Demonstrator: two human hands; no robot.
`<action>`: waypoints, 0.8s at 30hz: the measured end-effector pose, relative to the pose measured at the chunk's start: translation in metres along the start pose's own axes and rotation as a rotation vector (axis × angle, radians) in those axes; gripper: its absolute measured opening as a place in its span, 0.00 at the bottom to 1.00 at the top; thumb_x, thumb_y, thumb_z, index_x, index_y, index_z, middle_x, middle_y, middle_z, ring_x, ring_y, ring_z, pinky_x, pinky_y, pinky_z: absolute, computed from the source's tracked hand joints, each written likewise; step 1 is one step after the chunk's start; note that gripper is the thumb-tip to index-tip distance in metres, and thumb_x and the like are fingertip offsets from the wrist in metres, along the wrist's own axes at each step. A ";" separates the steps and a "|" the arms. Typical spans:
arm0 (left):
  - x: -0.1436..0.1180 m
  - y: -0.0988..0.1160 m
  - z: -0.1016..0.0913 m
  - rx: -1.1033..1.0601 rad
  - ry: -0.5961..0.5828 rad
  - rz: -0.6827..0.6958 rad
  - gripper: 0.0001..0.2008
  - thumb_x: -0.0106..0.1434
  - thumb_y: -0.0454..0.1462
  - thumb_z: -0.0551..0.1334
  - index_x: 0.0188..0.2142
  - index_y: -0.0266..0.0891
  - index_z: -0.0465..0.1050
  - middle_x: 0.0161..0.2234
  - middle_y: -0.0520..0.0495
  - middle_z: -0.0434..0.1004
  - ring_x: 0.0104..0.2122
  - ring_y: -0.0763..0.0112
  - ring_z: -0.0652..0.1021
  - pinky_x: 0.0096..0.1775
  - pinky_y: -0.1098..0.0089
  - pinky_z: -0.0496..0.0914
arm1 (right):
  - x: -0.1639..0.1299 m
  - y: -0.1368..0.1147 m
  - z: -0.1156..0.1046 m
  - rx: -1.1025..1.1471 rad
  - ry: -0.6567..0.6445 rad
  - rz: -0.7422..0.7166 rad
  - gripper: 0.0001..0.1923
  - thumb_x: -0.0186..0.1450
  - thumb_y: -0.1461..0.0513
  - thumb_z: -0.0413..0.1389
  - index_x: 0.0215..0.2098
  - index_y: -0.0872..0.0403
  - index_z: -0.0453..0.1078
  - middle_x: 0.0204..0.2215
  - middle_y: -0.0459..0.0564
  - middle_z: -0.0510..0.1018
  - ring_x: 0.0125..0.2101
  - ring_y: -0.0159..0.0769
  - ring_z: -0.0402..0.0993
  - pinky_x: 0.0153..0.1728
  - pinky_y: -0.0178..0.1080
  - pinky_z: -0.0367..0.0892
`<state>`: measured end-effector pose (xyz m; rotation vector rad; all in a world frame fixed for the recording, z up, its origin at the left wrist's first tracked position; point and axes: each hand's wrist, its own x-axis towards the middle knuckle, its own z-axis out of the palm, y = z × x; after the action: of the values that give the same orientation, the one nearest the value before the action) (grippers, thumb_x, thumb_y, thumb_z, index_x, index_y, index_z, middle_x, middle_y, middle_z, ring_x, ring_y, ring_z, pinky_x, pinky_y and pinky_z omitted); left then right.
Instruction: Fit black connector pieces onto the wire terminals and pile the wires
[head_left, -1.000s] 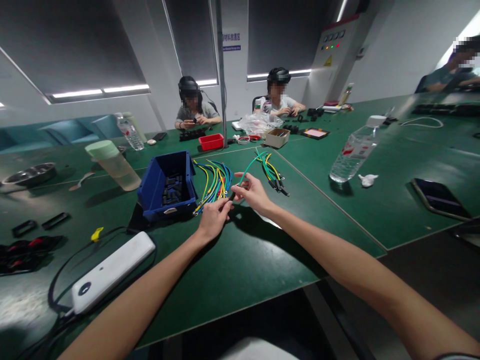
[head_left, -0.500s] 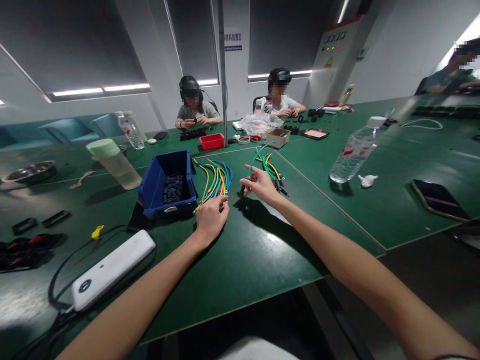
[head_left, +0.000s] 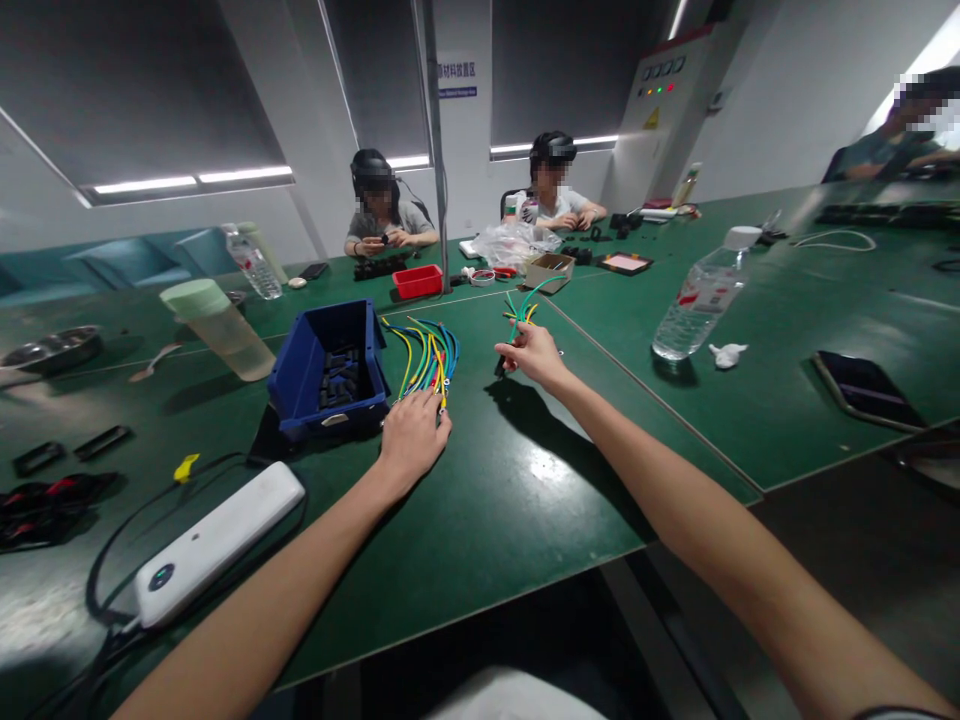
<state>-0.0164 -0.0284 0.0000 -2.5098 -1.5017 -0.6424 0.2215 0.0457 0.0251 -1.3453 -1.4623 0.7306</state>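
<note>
A green tabletop (head_left: 487,500) fills a workroom where other people sit at the far side. The left hand (head_left: 411,438) rests palm down, fingers loosely curled, on the near ends of a fan of coloured wires (head_left: 427,355) beside a blue bin (head_left: 326,370). The right hand (head_left: 534,355), raised off the tabletop, pinches a green wire (head_left: 529,293) over a second wire bundle (head_left: 517,312). A water bottle (head_left: 694,305) stands well to the right

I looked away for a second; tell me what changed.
The right hand carried its green wire away from the left hand toward the far wire pile. The left hand settled on the wire bundle. Blue bin and bottle stayed.
</note>
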 end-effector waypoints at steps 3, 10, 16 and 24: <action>0.000 0.000 0.001 -0.007 0.004 0.006 0.14 0.64 0.38 0.53 0.45 0.38 0.71 0.49 0.39 0.74 0.49 0.57 0.73 0.51 0.59 0.65 | 0.000 -0.002 -0.004 -0.091 0.004 0.008 0.17 0.55 0.61 0.61 0.42 0.58 0.67 0.15 0.41 0.70 0.16 0.33 0.71 0.17 0.33 0.62; -0.001 0.001 0.001 0.013 0.015 -0.020 0.13 0.63 0.40 0.54 0.43 0.39 0.73 0.48 0.40 0.74 0.49 0.57 0.73 0.50 0.59 0.66 | 0.002 0.000 -0.011 -0.355 0.009 0.037 0.12 0.57 0.59 0.60 0.36 0.57 0.68 0.15 0.43 0.71 0.18 0.33 0.71 0.24 0.35 0.64; -0.001 -0.002 0.003 -0.002 0.009 -0.017 0.13 0.64 0.39 0.53 0.39 0.37 0.75 0.49 0.39 0.74 0.49 0.56 0.73 0.50 0.58 0.66 | 0.006 0.003 -0.018 -0.506 -0.012 0.016 0.11 0.57 0.58 0.59 0.35 0.57 0.69 0.17 0.44 0.72 0.22 0.35 0.72 0.30 0.36 0.65; -0.002 -0.003 0.002 0.010 0.012 -0.026 0.14 0.64 0.39 0.53 0.39 0.37 0.75 0.49 0.39 0.74 0.49 0.57 0.73 0.50 0.58 0.67 | 0.009 0.004 -0.028 -0.641 -0.066 0.034 0.10 0.57 0.59 0.59 0.34 0.58 0.70 0.20 0.48 0.74 0.25 0.37 0.73 0.29 0.35 0.63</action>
<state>-0.0188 -0.0275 -0.0031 -2.4786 -1.5321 -0.6505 0.2501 0.0502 0.0334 -1.8361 -1.8157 0.3289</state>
